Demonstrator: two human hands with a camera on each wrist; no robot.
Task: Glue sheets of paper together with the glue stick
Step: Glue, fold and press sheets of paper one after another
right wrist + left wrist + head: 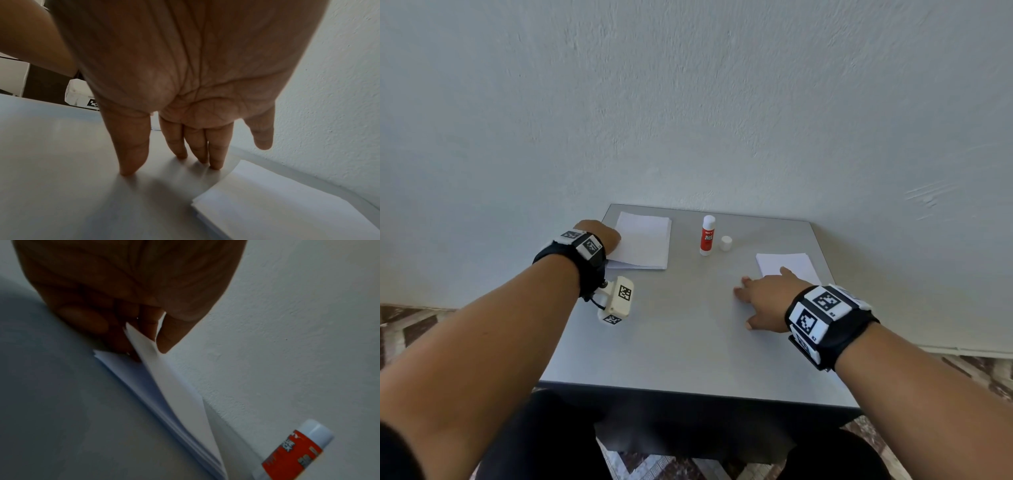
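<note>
table (688, 342): paper stack (643, 240) far left | glue stick (707, 236) upright centre, cap (726, 243) beside | second stack (787, 267) right

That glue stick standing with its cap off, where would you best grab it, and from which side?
Grip the red labelled barrel of the glue stick around its middle, coming from the right with the free right hand. It stands upright, so its sides are exposed all round, while the top should be left untouched. The cap stands just right of it, so I would come in slightly above that.
</note>
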